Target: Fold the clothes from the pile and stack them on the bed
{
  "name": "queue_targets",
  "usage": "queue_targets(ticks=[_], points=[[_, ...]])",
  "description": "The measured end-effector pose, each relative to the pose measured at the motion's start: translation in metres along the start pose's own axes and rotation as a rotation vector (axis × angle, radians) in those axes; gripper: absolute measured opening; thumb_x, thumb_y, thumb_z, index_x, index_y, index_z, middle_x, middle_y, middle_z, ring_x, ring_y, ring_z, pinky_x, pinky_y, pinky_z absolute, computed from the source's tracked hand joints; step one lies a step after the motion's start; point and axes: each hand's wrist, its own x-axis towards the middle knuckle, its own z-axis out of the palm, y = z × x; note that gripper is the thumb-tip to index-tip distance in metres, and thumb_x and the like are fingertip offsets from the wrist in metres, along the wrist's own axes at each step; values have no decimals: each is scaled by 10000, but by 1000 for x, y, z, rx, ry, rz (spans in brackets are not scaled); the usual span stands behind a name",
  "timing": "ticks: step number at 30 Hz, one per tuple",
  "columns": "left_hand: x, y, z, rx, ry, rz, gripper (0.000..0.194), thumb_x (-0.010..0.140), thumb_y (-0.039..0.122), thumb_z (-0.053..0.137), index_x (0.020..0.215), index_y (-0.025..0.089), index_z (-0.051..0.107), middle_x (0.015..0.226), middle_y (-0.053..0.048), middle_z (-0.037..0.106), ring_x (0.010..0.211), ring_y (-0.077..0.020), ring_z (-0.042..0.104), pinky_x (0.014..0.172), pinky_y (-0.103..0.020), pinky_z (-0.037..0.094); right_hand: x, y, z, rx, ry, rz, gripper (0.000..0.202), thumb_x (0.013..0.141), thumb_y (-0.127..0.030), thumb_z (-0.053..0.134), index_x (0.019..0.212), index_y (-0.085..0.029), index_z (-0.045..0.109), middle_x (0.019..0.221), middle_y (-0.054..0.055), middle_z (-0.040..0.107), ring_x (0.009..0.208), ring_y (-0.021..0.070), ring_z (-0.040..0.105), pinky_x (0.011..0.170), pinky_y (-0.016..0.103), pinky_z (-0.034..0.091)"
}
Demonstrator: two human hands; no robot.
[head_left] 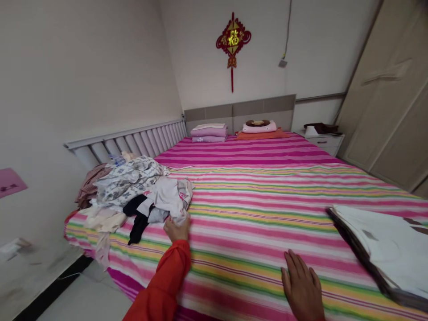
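My left hand (177,228), in a red sleeve, is closed on the lower edge of a white garment with pink print (165,196). That garment lies at the near right side of a heap of loose clothes; its kind is hard to tell. Beside it are a black garment (137,218) and a white cloth with a grey floral pattern (129,176). Palm down over the striped bedsheet (240,232), my right hand (301,285) is open with nothing in it. To its right lies a stack of folded clothes (384,245), white on top with dark layers below.
Folded purple bedding (210,132) and a pink pillow (259,128) on an orange cloth lie by the headboard (247,107). A white radiator (133,141) runs along the left wall. A nightstand (326,141) and wardrobe (384,98) stand at the right.
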Motion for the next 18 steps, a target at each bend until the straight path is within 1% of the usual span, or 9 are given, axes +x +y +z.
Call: queue_targets(ticks=[2,4,6,7,10,12,14,16,18], points=[[9,6,7,6,53,17,733,479,304,808,1123,144,499,1258,-174,500,1290,-346,340,1032,-451,321,0,0,0,-8,0,-5,506,899,-352,302,1348,-178,459,1338,116,552,1211,274,491,1002,466,310],[15,9,12,-14,58,-9,545,510,256,767,996,158,542,1136,-141,570,1232,-337,409,971,-419,375,-1,1,0,-5,-4,-8,515,898,-349,303,1369,-191,438,1351,108,541,1219,275,484,1006,471,306],[19,9,15,-52,21,-81,273,580,224,679,815,179,548,907,-91,616,1076,-307,528,864,-384,434,-1,1,1,-1,-9,-8,522,897,-350,305,1384,-203,422,1356,103,537,1218,279,484,1004,478,307],[19,9,15,-73,-10,-118,169,606,212,634,739,191,532,790,-64,606,967,-284,573,802,-369,452,-1,1,1,-1,-13,-5,525,896,-351,305,1389,-209,416,1355,101,539,1214,282,488,1003,481,307],[10,8,14,-157,-128,-200,67,613,190,567,646,206,510,611,-6,550,708,-202,579,666,-318,456,-1,2,1,8,-21,6,524,892,-349,310,1388,-222,417,1354,99,540,1204,287,497,1002,488,308],[-6,9,13,-229,-225,-228,77,585,200,574,645,202,526,597,12,555,639,-162,555,632,-290,450,-1,2,1,22,-24,14,518,889,-350,317,1379,-227,429,1356,98,537,1206,288,495,1001,490,311],[-30,11,12,-306,-331,-257,126,559,238,597,661,195,538,610,17,571,619,-145,553,620,-279,456,0,2,1,32,-18,20,512,889,-353,320,1368,-220,442,1350,106,541,1205,290,495,995,492,318],[-62,13,12,-375,-437,-296,204,530,286,631,689,187,550,634,8,594,621,-149,569,614,-289,471,0,1,-1,38,-16,24,511,891,-355,318,1363,-209,448,1343,116,546,1203,292,496,992,495,321],[-100,11,12,-455,-582,-362,293,501,319,677,733,177,568,683,-9,622,644,-154,586,619,-295,478,1,-1,-3,50,-29,34,511,891,-360,316,1360,-212,453,1347,115,543,1208,292,492,997,497,319]])
